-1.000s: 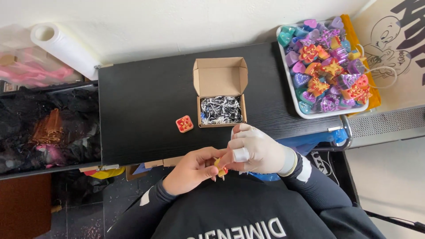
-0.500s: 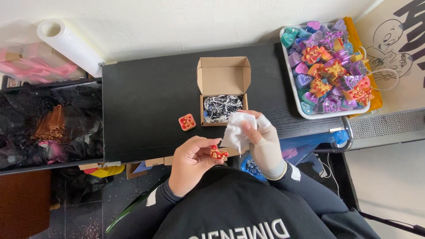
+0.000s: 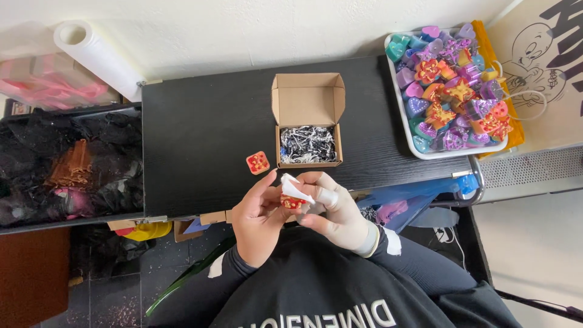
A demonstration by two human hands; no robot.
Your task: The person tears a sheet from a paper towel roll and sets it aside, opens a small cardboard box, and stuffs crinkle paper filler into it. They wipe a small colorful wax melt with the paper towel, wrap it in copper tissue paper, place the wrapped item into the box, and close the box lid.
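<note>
Red with yellow spots, a small block sits pinched between both hands at the near edge of the black table, just below the middle of the view. The left hand is bare and curls its fingers round the block from the nine o'clock side, holding it. The right hand, in a pale glove, closes on a white cloth pressed against the top of the block from the two o'clock side.

At twelve o'clock from the hands stands an open cardboard box, flaps up, with black and white shredded paper in its bottom. At eleven o'clock, just beside the box's left wall, a second red block lies flat on the table, apart from the hands.

Farther out at two o'clock, a white tray at the table's right end is heaped with coloured pieces in purple, teal, orange and red, several heart-shaped. At ten o'clock a white paper roll leans by the table's far left corner. At nine o'clock, a dark bin holds black and brown material.
</note>
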